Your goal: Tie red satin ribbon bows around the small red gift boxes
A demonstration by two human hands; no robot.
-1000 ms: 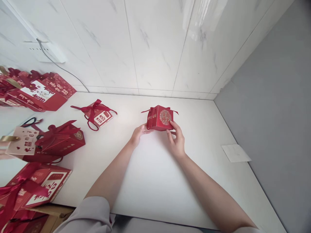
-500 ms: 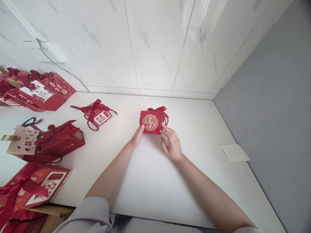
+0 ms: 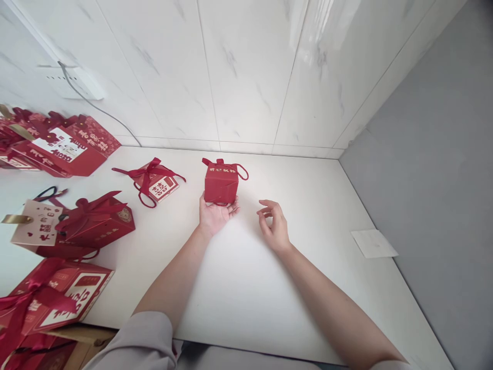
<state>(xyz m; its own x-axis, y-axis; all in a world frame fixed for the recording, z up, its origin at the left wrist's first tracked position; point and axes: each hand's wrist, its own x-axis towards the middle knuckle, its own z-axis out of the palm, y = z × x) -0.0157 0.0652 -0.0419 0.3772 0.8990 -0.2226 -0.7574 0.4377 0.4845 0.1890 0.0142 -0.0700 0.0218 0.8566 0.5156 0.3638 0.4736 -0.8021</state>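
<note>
A small red gift box (image 3: 221, 186) with gold characters, a ribbon bow and a cord handle rests in my left hand (image 3: 214, 216). The palm faces up, with the fingers under and around the box's lower near part. A plain red side faces me. Apart from the box, to its right, my right hand (image 3: 274, 224) hovers over the white table with loosely curled fingers, thumb and fingertips separate, nothing between them. Left of the held box lies another small red box (image 3: 157, 181) with a ribbon bow, cord and white label.
Larger red gift boxes (image 3: 102, 226) with ribbons line the table's left side, more red boxes (image 3: 88, 146) standing by the wall. A cable (image 3: 103, 110) hangs from a wall socket. A white plate (image 3: 373, 243) sits at the table's right edge, beside a grey panel (image 3: 435, 154).
The box has shifted left and turned, so its round gold emblem no longer faces me. My left hand has moved under it, palm up. My right hand has let go of it.
</note>
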